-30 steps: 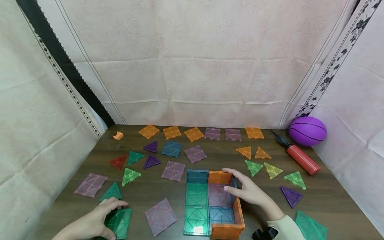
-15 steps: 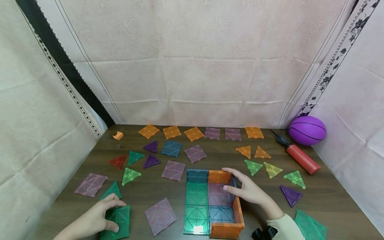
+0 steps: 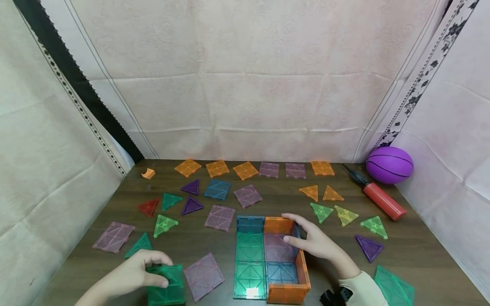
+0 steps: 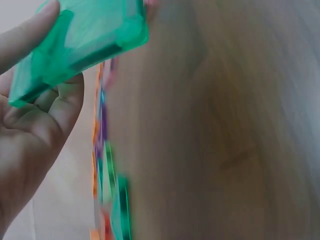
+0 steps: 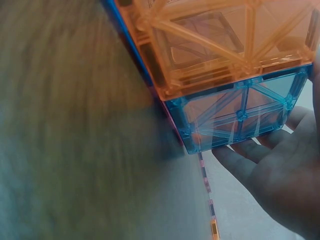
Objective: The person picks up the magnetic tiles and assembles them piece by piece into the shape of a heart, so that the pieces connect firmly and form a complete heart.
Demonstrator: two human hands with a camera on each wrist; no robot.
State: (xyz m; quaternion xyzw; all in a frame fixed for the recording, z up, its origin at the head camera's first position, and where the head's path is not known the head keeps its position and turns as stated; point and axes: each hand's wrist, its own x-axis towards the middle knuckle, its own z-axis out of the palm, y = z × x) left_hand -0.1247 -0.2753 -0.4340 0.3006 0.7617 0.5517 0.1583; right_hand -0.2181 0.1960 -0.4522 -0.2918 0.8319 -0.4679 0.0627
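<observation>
Head: two hands, one box

From up on the head, looks forward and down, far enough back for the whole table and cloth wall. From the left wrist, looks sideways, very close to the green piece in the left hand. From the right wrist, also sideways, looks closely at the orange and blue box. Shows the green piece from head and left wrist, the box from head and right wrist.
</observation>
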